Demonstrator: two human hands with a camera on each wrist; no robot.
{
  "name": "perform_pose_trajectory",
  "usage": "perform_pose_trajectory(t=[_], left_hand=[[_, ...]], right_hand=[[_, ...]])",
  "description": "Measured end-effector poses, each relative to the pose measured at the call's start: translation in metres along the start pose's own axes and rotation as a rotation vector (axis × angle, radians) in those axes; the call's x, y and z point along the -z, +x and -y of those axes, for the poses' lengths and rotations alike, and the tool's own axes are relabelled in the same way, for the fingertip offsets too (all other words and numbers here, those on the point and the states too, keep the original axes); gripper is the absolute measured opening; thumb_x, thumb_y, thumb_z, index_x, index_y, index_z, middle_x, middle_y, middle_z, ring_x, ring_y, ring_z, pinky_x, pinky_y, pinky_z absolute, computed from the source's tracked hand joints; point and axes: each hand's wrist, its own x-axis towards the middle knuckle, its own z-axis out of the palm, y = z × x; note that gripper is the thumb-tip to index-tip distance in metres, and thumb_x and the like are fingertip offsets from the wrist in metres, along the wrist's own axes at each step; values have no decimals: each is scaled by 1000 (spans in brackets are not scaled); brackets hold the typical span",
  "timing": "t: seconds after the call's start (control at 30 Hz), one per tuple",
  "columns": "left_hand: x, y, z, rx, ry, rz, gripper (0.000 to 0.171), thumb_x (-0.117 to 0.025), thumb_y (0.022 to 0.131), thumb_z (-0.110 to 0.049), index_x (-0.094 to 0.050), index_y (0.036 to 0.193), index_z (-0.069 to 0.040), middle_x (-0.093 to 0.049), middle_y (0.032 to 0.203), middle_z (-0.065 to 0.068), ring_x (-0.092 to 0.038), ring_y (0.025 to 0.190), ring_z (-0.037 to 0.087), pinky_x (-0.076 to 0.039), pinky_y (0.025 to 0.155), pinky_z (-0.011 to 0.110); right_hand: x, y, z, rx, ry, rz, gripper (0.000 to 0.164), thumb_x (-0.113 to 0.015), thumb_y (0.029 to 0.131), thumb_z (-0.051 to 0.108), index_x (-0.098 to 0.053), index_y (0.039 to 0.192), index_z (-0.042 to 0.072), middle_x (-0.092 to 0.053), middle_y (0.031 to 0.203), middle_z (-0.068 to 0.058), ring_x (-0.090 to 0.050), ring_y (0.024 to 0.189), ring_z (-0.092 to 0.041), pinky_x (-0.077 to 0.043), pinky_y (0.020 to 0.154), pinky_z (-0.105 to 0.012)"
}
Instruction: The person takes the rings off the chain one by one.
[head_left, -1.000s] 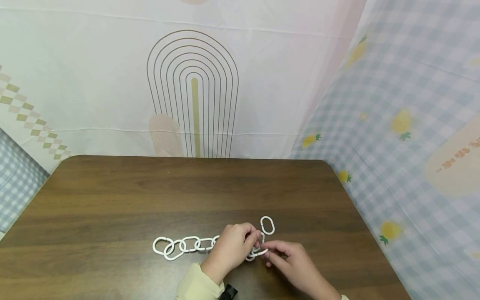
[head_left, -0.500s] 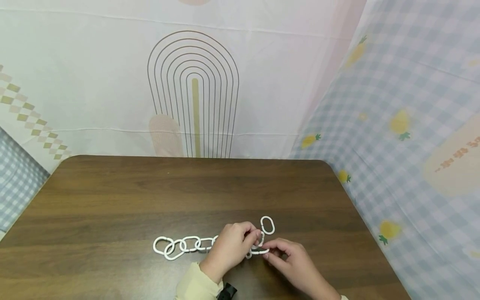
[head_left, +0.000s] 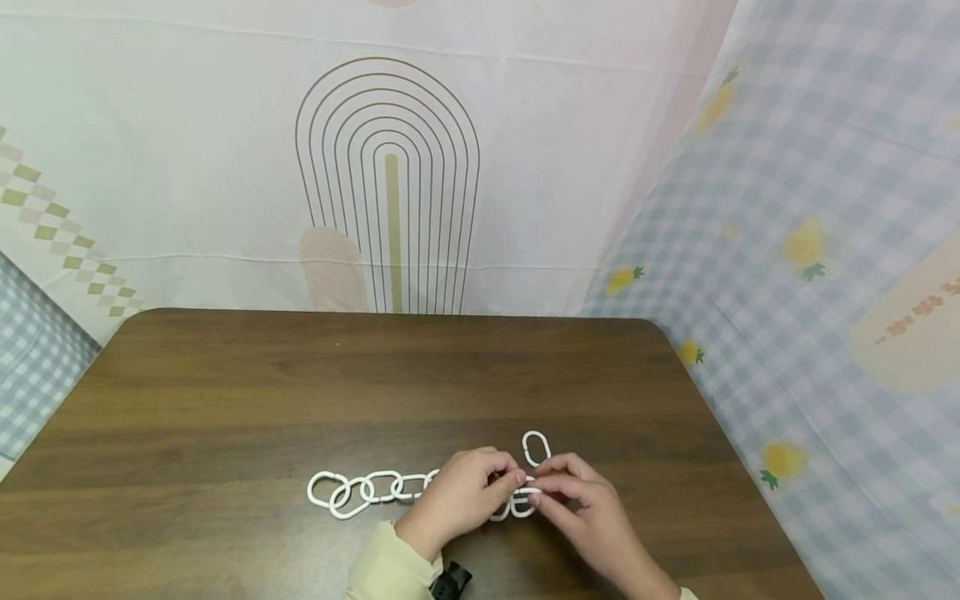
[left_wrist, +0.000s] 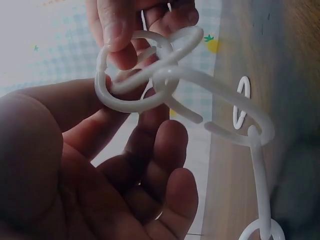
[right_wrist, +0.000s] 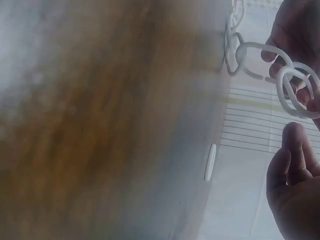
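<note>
A chain of white oval plastic links (head_left: 382, 487) runs along the table from the left to my hands. Its right end is lifted in my left hand (head_left: 463, 498), whose thumb and index finger pinch a link (left_wrist: 131, 106). Just to the right, my right hand (head_left: 588, 512) pinches another white link between thumb and index finger. In the left wrist view these two links cross each other. A neighbouring chain link (left_wrist: 220, 87) shows a small gap in its side. Whether the crossing links are hooked together I cannot tell.
One loose white link (head_left: 536, 447) lies on the brown wooden table (head_left: 300, 392), just beyond my right fingers. A patterned white cloth (head_left: 525, 167) hangs behind the table, and a blue checked cloth (head_left: 787, 333) hangs at the right.
My right hand has turned and come slightly up, its fingers closer to my left hand. The link in it has shifted against the chain's end. My left hand stays almost in place.
</note>
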Motion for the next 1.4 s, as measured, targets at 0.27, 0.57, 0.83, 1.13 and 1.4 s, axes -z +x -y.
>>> perform_pose_trajectory(t=[0.27,0.57,0.83,1.13,1.4], left_hand=[[0,-2,0,-41,-20,55,22,-66,97,-34,-71,80,-21,-57,78,-15,-49,66,0,-41,61,18],[-3,-2,2,-95,82,56,18,-80,85,-25,-64,77,-22,-56,77,-15,-49,67,0,-42,64,16],[-2,-3,4,-87,58,14,21,-81,82,-16,-62,92,-19,-56,83,-10,-55,76,7,-45,70,20],[1,-4,1,-40,147,-49,29,-85,77,-23,-56,76,-22,-50,76,-9,-45,65,2,-40,61,19],[-2,-6,0,-11,265,-32,34,-87,73,-40,-57,66,-25,-54,72,-11,-44,60,2,-39,56,20]], right_hand=[[-3,2,3,-22,18,-50,21,-79,83,1,-77,96,18,-72,95,3,-65,80,-8,-53,64,-20],[-4,3,8,-97,94,-22,18,-77,87,3,-77,99,16,-75,101,0,-69,87,-10,-56,66,-25],[-5,4,11,-285,189,-21,5,-75,89,5,-74,94,6,-72,77,-1,-67,64,-9,-56,56,-28],[-1,8,14,-491,372,-16,18,-70,93,4,-66,99,-11,-70,81,-18,-71,65,-16,-60,60,-33],[-1,10,19,-562,459,-26,21,-70,92,2,-62,100,-16,-69,86,-23,-72,69,-17,-60,64,-35]])
